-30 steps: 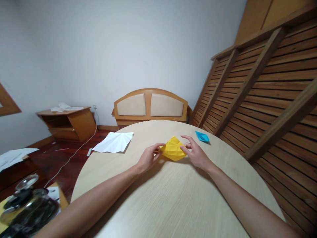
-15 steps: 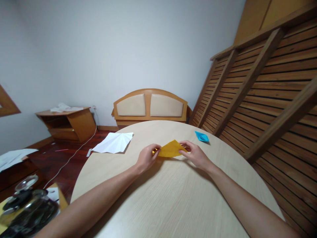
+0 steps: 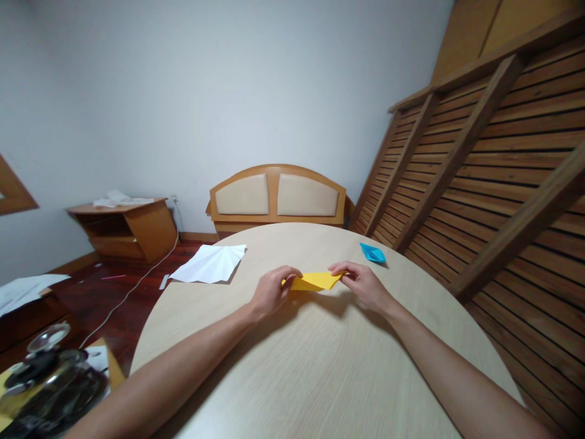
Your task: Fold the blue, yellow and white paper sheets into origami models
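A folded piece of yellow paper [image 3: 314, 281] is stretched between my two hands, just above the round table [image 3: 292, 366]. My left hand [image 3: 273, 291] pinches its left end, with the fingertips partly hidden behind the thumb side. At the right end, my right hand [image 3: 363, 283] grips the paper between thumb and fingers. The paper now looks like a narrow strip with slanted edges. Beyond my right hand lies a small blue folded paper boat [image 3: 373, 253]. A creased white sheet of paper [image 3: 209, 263] rests on the table to the left of my hands.
A small white strip [image 3: 164, 281] lies at the table's left edge. Behind the table stands a headboard [image 3: 276, 194]. Wooden slats [image 3: 457, 183] lean along the right. A glass pot [image 3: 59, 390] sits low at the left, near a cable [image 3: 132, 289] on the floor.
The yellow paper has gone from a taller, pointed shape to a narrow strip, its upper corner no longer standing up. My right hand has turned slightly; my left has barely moved.
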Tool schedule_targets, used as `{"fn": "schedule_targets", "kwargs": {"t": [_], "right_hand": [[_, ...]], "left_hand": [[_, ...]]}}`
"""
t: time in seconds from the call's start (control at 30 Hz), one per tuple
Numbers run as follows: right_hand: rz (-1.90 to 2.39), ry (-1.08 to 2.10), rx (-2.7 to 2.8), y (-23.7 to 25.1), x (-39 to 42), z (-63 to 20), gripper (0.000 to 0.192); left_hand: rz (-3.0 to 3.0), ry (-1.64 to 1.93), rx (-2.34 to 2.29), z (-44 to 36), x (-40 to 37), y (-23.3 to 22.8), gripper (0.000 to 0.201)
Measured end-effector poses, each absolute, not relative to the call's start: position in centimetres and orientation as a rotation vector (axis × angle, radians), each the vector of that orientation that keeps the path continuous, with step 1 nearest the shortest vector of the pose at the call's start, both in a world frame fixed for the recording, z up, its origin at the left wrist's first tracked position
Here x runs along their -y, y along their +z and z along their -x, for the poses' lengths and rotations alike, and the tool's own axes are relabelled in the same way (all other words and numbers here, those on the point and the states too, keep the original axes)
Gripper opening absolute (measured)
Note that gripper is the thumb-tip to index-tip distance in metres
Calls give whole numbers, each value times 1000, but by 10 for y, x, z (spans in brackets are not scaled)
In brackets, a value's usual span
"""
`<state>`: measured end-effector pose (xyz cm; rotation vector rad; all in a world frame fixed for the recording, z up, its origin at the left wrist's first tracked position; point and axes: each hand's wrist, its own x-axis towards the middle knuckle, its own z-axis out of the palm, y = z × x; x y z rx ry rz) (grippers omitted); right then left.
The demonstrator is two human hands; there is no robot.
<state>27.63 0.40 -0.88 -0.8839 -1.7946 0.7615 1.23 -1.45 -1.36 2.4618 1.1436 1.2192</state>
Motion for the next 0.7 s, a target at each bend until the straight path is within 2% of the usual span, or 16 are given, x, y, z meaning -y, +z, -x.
{"fn": "schedule_targets", "kwargs": {"t": [0.23, 0.43, 0.57, 0.7], "right_hand": [[943, 771, 1905, -9, 0, -276, 21], [953, 697, 2010, -5, 2, -277, 34], [952, 515, 2034, 2, 8, -270, 20], [937, 452, 2011, 3, 13, -260, 14]], "left_hand": [[-2398, 1294, -1000, -12, 14, -10, 34], [-2374, 1327, -1057, -14, 17, -10, 28], [-2364, 1258, -1242, -16, 21, -8, 14], [-2380, 1143, -1298, -17, 22, -9, 16]]}}
